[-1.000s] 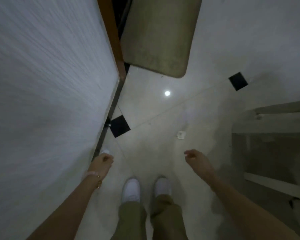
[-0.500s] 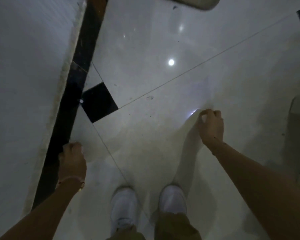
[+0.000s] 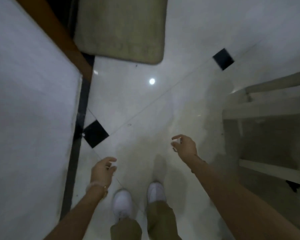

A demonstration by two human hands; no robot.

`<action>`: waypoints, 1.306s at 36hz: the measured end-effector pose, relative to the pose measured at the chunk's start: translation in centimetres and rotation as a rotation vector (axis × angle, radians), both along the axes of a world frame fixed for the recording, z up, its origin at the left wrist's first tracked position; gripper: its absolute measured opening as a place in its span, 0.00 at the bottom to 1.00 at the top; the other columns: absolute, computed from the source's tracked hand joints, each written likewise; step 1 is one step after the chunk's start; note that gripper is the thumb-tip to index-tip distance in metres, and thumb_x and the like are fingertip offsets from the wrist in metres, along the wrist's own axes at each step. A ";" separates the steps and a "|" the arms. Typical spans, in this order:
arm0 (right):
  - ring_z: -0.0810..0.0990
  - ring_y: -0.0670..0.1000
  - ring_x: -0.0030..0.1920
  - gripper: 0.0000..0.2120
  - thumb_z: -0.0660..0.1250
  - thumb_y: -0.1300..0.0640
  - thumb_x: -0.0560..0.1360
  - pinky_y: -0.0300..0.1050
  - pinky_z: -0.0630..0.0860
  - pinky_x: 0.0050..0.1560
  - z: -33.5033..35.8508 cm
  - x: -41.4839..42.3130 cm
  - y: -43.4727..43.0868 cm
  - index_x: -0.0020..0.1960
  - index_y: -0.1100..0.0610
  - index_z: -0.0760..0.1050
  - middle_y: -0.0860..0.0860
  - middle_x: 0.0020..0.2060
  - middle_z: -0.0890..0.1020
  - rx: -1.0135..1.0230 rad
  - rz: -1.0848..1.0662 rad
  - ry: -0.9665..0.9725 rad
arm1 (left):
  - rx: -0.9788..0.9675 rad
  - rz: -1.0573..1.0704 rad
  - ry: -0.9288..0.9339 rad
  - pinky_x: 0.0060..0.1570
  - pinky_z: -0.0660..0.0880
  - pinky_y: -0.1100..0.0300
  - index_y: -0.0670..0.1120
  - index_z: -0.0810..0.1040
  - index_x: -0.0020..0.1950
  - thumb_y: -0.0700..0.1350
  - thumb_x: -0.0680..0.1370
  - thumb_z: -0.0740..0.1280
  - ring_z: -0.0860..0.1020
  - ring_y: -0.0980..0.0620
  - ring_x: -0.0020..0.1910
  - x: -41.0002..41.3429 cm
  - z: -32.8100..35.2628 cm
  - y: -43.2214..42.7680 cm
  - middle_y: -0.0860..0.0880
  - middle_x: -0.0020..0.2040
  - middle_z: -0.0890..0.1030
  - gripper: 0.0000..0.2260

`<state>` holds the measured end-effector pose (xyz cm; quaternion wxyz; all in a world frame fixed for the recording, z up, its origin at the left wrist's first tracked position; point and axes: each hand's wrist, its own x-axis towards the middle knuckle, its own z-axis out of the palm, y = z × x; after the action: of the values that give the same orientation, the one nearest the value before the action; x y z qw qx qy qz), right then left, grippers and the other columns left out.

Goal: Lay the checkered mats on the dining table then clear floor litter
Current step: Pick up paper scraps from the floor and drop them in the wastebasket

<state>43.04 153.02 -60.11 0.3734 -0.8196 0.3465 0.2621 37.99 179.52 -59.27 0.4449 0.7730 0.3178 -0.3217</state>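
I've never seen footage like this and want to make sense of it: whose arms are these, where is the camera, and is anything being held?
There is no machine here. The camera sits on a person's head and looks down, so you see their own two arms, trousers and white shoes on a pale tiled floor. The large white surface on the left is the table; a padded chair seat is at the top. The right hand pinches a small white scrap, probably floor litter, though it is too blurred to name. The left hand is open and holds nothing. The bright dot seems to be a lamp's reflection.
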 end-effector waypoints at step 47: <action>0.72 0.50 0.24 0.21 0.64 0.70 0.75 0.38 0.65 0.31 46.7 -40.8 7.1 0.25 0.59 0.70 0.53 0.20 0.72 0.315 -1.168 -0.143 | -0.212 -0.625 -0.042 0.51 0.77 0.45 0.45 0.77 0.35 0.41 0.76 0.67 0.78 0.44 0.40 -7.9 46.8 -2.0 0.48 0.32 0.80 0.10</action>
<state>2.25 160.08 -13.42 0.5946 -0.4445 0.6700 0.0066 30.06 177.49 -12.51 0.4094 0.7889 0.0208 -0.4578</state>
